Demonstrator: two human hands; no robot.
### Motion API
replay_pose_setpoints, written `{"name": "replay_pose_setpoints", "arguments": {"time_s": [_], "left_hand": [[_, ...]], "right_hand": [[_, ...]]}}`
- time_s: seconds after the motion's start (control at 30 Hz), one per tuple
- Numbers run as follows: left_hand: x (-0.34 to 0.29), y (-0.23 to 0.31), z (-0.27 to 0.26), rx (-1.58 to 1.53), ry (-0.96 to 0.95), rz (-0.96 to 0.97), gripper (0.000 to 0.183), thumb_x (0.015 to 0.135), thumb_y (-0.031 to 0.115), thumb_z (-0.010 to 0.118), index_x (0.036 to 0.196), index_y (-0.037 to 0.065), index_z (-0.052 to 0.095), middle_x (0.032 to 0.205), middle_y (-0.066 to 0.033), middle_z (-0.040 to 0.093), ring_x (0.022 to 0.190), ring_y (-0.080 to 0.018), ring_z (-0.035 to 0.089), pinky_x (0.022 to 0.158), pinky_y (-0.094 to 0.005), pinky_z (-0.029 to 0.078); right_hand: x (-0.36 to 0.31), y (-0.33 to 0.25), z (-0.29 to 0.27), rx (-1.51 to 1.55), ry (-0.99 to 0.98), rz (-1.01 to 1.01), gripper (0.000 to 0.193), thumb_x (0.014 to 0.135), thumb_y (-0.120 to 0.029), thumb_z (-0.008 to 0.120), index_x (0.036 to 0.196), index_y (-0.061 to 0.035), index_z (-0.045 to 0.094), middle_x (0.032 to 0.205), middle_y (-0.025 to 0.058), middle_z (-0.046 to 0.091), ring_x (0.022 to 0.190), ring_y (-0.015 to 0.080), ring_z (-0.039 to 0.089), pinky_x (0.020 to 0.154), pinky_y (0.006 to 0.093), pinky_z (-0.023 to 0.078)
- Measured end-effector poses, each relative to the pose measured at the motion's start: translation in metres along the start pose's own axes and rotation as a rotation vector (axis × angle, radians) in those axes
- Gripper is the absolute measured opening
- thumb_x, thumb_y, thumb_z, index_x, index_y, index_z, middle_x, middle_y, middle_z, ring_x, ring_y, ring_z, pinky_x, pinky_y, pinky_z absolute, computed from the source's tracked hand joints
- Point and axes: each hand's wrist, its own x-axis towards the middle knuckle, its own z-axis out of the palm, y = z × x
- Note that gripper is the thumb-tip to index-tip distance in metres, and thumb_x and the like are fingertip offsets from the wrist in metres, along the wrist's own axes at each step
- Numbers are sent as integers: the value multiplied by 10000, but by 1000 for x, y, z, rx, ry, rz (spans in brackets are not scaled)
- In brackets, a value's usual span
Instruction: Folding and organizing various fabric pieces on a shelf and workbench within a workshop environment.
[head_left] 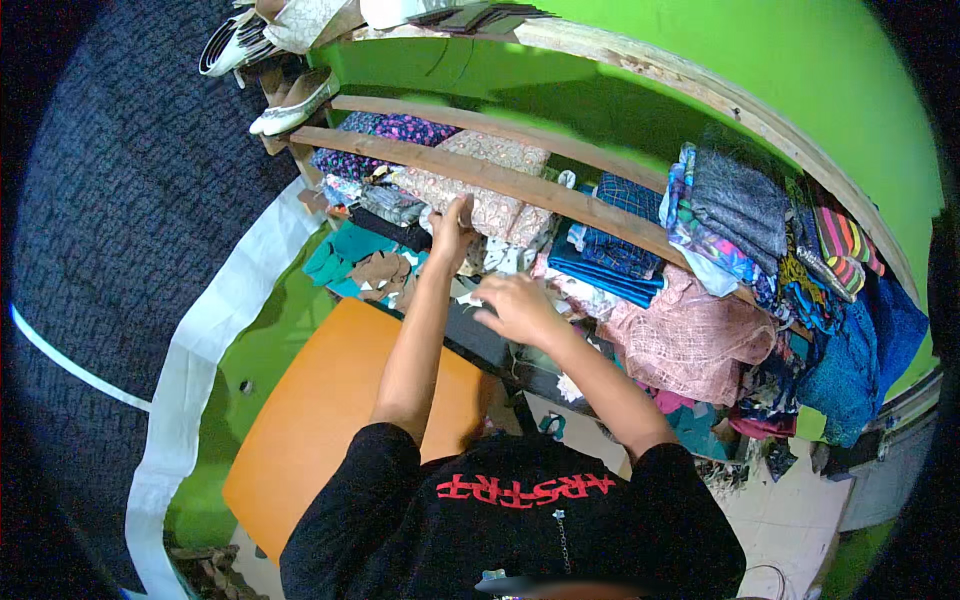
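My left hand point(452, 228) reaches up to the lower edge of a folded beige cloth with a floral pattern point(495, 165) on the wooden shelf. Its visible fingers are stretched out against the cloth, and part of the hand is turned from view. Lower and to the right, my right hand point(518, 308) hangs in the air with loosely bent fingers apart and nothing in them. Close by it lie a stack of folded blue cloths point(605, 275) and a pink checked cloth point(690, 335).
Wooden slats point(600, 208) run across the shelf in front of the cloths. Shoes point(295, 103) stand at its left end. More folded cloths point(740, 205) are piled at right. Teal scraps point(348, 250) lie at left, above an orange panel point(320, 420). A dark textured surface point(100, 250) fills the far left.
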Motion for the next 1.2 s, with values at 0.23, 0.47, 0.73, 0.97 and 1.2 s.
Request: {"name": "replay_pose_setpoints", "arguments": {"time_s": [0.23,0.47,0.73,0.97,1.2], "left_hand": [[-1,1,19,67,53,80,859,710,126,643,1250,40,-19,1101,-162,420,938,-254,479,711,-396,435],[-8,12,14,92,-38,-60,563,720,59,595,1161,43,246,1061,-154,439,926,-236,500,689,-343,459],[-11,16,31,80,-82,-75,632,722,43,566,1222,66,181,1112,-158,408,1005,-268,447,818,-420,410],[16,-4,11,76,-95,110,637,706,22,592,1210,113,214,1024,-120,450,865,-230,509,640,-349,472],[-11,0,-20,-76,59,-169,615,781,359,549,1244,93,244,1113,-119,425,991,-288,474,802,-440,414]], "right_hand": [[28,50,-5,167,728,427,562,659,-186,651,1097,1,353,988,201,422,843,333,473,741,402,400],[31,44,23,241,856,443,571,648,-132,658,1105,2,343,892,136,344,723,245,393,666,357,357],[20,24,28,7,727,494,469,651,-197,614,1066,-78,431,1030,150,374,981,310,351,838,423,260],[36,10,24,-125,662,191,288,656,-206,582,920,-98,548,1043,134,419,968,310,373,853,446,251],[57,19,7,-163,472,178,556,640,-161,614,1156,-71,428,1252,165,305,1156,356,272,961,467,221]]}}
